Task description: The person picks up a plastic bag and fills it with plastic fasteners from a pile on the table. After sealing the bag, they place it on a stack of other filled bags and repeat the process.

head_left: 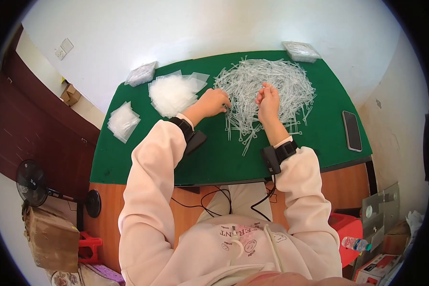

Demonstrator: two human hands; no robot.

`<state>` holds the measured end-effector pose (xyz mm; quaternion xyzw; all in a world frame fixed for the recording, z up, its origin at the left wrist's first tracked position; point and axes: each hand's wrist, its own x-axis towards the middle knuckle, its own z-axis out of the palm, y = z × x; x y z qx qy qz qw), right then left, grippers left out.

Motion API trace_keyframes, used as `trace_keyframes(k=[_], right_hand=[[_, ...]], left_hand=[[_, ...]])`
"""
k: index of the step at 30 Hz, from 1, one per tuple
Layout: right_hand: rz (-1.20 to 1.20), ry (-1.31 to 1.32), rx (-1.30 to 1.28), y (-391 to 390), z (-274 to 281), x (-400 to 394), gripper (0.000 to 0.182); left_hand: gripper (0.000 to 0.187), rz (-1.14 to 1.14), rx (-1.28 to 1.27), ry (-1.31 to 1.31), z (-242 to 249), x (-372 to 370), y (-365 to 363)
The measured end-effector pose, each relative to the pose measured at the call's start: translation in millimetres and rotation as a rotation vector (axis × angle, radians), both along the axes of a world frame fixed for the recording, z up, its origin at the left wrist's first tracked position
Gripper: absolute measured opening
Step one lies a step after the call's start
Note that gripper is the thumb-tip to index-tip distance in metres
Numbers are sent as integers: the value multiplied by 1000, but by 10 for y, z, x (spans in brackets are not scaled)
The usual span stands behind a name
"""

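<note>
A wide heap of thin clear plastic sticks (291, 81), several with a small loop at one end, lies on the green table. My left hand (210, 103) is at the heap's left edge, its fingers curled down and closed against the sticks there. What the fingertips pinch is hidden. Over the middle of the heap is my right hand (269, 101), palm turned inward and fingers bent together. Anything between those fingers is too small to make out. Beside my left hand lies a pile of clear flat plastic bags (171, 94).
A smaller stack of bags (123, 122) lies at the left. Filled clear packs stand at the back left (141, 74) and back right (302, 51). A phone (352, 130) rests near the right edge of the green tabletop (209, 164). Black cables (209, 209) hang below.
</note>
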<state>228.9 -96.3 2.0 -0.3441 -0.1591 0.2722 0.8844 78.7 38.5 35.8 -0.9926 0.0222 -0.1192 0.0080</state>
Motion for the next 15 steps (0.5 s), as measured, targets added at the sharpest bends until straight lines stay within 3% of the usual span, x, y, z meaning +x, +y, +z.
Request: trace_keyframes(k=[4, 11, 15], right_hand=[[6, -7, -2, -5, 36, -35, 16], [-2, -41, -10, -9, 49, -43, 16], [-1, -60, -17, -5, 50, -39, 16]], left_hand=[[17, -44, 59, 86, 21, 40, -5], [9, 48, 38, -86, -37, 7, -36], [9, 63, -9, -13, -15, -6, -44]])
